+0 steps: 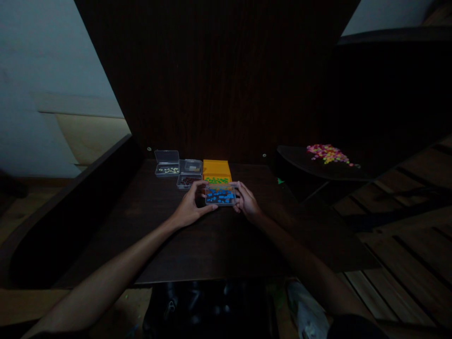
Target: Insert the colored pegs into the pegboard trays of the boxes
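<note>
Between both hands is a small clear plastic box [220, 203] with several blue pieces [221, 194] inside. My left hand [189, 205] grips its left side, the thumb along the near edge. My right hand [248, 202] holds its right side with curled fingers. Just behind it lies an open yellow box [216, 167] with small green pieces [216, 180]; the held box partly hides it. Left of that stands an open clear box with dark reddish pieces [189, 181]. Farther left, another open clear box [167, 157] contains pale pieces [168, 170].
A heap of pink, red and yellow pieces [328, 154] lies on a dark curved shelf [293, 155] at the right. A green scrap [280, 181] is near the shelf's base. The dark wooden desk [212, 249] has a raised side panel [70, 202] at left and a tall back panel [219, 80].
</note>
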